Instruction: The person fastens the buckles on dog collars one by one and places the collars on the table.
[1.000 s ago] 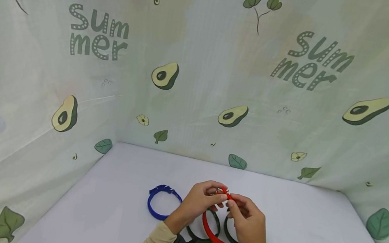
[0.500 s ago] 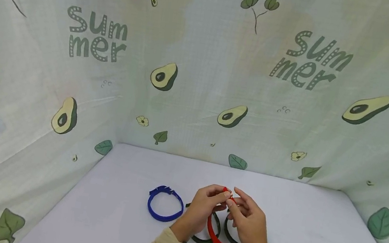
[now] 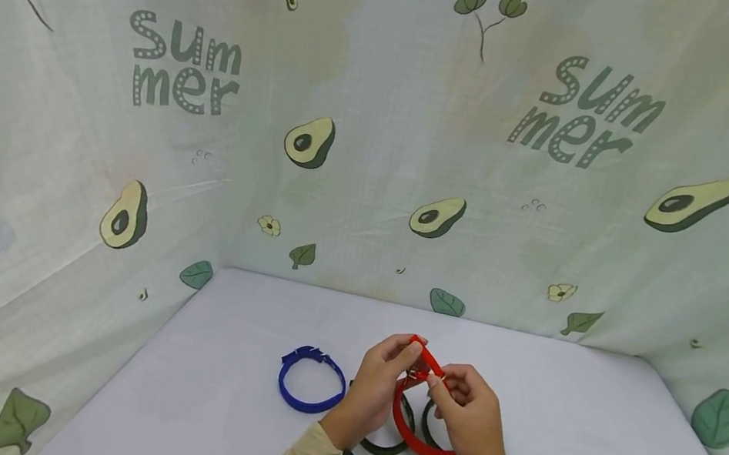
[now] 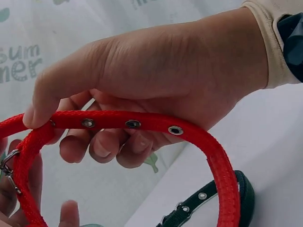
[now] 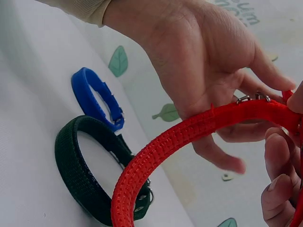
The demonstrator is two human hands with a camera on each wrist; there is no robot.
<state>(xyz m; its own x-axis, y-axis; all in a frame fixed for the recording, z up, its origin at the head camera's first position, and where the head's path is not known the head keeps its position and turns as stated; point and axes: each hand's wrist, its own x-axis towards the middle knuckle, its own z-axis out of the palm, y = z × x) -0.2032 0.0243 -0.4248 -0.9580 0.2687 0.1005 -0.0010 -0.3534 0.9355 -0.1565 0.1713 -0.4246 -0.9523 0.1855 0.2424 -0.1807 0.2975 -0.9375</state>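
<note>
A red collar [image 3: 424,449] with metal eyelets and a buckle [image 4: 10,171] is held up in a loop between both hands. My left hand [image 3: 377,389] pinches the strap near its upper part, thumb on top in the left wrist view, the other fingers curled below. On the right side, my right hand [image 3: 472,418] pinches the band with thumb and fingers near the metal hardware [image 5: 255,97]. Part of the strap crosses behind the fingers, so whether its end is through the buckle is hidden.
A blue collar [image 3: 308,408] lies on the white table [image 3: 237,334] to the left. Two dark green collars, one on the left [image 3: 382,451] and one on the right [image 3: 428,423], lie beneath the red one, partly covered by the hands. A patterned cloth [image 3: 371,182] hangs behind.
A longer length of red strap now shows between the hands, and the left hand's fingertips are higher. Earlier the hands were closer together over the strap. The blue collar stays put.
</note>
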